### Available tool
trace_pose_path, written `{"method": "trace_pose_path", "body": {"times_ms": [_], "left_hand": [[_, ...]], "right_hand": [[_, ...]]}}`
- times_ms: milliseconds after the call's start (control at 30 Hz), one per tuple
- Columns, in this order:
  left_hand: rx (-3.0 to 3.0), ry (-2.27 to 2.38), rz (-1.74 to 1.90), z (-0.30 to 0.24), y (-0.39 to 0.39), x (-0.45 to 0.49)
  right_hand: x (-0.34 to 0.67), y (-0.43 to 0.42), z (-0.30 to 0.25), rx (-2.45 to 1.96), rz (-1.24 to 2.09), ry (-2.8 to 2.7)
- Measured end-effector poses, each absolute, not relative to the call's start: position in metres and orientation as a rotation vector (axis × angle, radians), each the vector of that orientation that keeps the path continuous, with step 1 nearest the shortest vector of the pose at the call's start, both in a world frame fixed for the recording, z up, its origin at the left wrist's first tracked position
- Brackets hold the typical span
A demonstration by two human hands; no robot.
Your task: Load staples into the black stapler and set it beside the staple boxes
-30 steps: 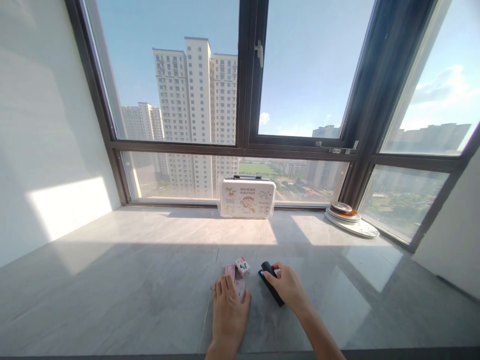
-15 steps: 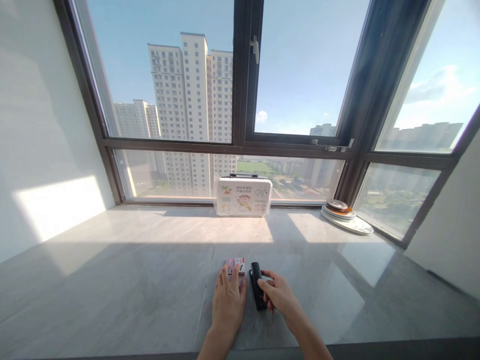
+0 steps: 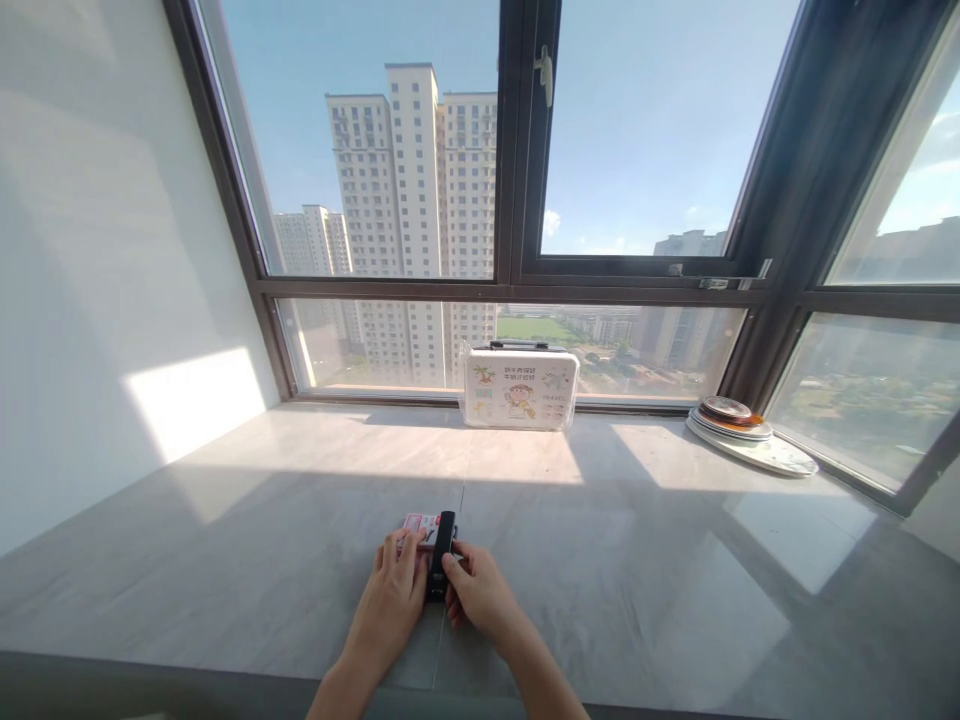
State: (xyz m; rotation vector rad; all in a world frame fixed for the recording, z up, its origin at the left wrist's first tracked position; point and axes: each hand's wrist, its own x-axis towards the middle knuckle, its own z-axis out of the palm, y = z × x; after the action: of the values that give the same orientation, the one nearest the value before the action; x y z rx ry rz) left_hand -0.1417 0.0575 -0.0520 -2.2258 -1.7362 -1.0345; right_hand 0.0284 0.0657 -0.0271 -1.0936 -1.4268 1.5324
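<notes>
Small boxes [image 3: 413, 523] and a black stapler [image 3: 444, 540] sit together on our desk [image 3: 247, 590].
Our left hand [image 3: 388, 592] covers the boxes' near side, likely steadying them; whether its fingers grip, we cannot tell. Just right, our right hand [image 3: 484, 597] pinches the stapler between thumb and fingers, seemingly keeping it alongside.

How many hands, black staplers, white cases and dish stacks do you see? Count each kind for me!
Hands, left hand and right hand: 2
Black stapler: 1
White case: 1
Dish stack: 1
Total: 5
</notes>
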Motion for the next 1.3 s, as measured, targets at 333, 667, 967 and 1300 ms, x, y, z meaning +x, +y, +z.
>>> {"method": "trace_pose_path", "body": {"times_ms": [333, 667, 967, 1300], "left_hand": [[-1.994, -1.789, -1.264, -0.012, 0.029, -0.137], [-3.049, -1.235, -0.713, -0.012, 0.006, -0.001], [-2.876, -1.135, -0.481, -0.046, 0.023, 0.021], [-2.929, -1.160, -0.447, -0.040, 0.022, 0.019]], "right_hand": [[0.031, 0.057, -0.030, -1.164, 1.343, -1.278], [0.135, 0.008, 0.004, -1.310, 0.584, -1.836], [0.139, 0.005, 0.008, -1.411, 0.431, -1.989], [0.124, 0.004, -0.013, -1.650, 0.212, -1.997]]}}
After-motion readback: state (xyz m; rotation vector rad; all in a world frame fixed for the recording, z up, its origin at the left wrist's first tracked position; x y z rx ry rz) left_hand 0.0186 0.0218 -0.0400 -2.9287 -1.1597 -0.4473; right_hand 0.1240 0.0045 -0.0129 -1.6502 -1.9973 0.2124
